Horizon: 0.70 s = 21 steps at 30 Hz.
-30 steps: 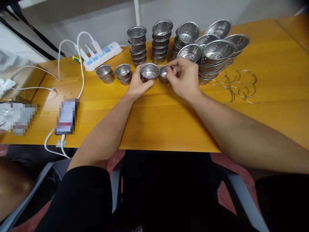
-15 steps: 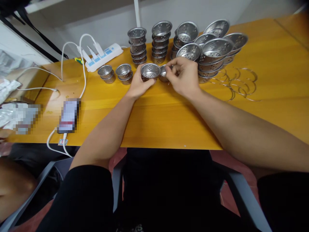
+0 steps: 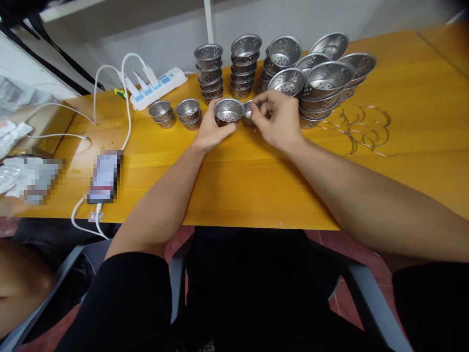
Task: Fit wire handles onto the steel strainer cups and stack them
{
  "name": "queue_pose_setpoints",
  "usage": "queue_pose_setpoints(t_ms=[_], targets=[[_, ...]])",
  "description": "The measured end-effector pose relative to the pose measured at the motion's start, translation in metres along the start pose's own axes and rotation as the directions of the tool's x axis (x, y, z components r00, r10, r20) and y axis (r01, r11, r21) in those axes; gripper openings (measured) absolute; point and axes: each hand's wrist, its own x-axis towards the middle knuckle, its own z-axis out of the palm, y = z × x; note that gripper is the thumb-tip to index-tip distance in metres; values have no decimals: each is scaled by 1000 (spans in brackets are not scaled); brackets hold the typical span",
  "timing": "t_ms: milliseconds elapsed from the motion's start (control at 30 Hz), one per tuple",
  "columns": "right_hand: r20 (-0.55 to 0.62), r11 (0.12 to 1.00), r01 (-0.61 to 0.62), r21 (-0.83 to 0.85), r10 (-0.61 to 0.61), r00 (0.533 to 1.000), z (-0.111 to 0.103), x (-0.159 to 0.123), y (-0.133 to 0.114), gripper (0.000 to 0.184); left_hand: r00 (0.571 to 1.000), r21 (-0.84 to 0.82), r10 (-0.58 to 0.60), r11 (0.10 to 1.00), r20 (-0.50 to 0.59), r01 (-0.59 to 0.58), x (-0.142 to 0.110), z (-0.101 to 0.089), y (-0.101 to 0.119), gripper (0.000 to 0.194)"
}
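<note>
**Handling hazards at a hand-held perforated cup**

The left hand (image 3: 212, 128) is gripping a perforated steel cup (image 3: 229, 113), which is sitting to the right of the white power strip (image 3: 159, 88) and slightly nearer the person; the fingers are hiding whether its base is touching the counter (image 3: 256, 181). The right hand (image 3: 278, 117) is hovering farther right of the strip, beside the cup's rim. Its thumb and forefinger are nearly meeting, but one cannot tell whether this grip is closing on a thin wire or standing slightly parted.

Three mishaps are seeming possible. Because the left grip is bearing on a smooth, tapering wall, a sideways push at the rim could be twisting or tilting the cup out of it. Because the right hand is appearing close to the stacked wide cups (image 3: 320, 105), well to the right of the strip, a careless knuckle could be toppling them. Because the loose curved wires (image 3: 362, 129), lying farthest right of the strip, are overlapping, lifting one could be dragging others along.

The held cup is showing a grey metallic finish, a round flared rim and an upward-facing mouth. Small holes are dotting its floor and wall; its interior is catching light unevenly, while its outer wall is looking darker.
</note>
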Motion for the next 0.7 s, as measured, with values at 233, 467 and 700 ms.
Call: queue_pose_setpoints(t_ms=[233,467,700], targets=[[4,997,-75,0,75,997,-3,0,-2,53,1000,-29,-6,1000,-13,6,1,2,0,85],[2,998,-70,8,70,998,1,2,-3,53,1000,-103,-23,994,15,24,2,5,3,88],[15,1000,-2,-16,2,1000,3,4,0,46,977,32,133,990,165,-140,3,6,-16,120]])
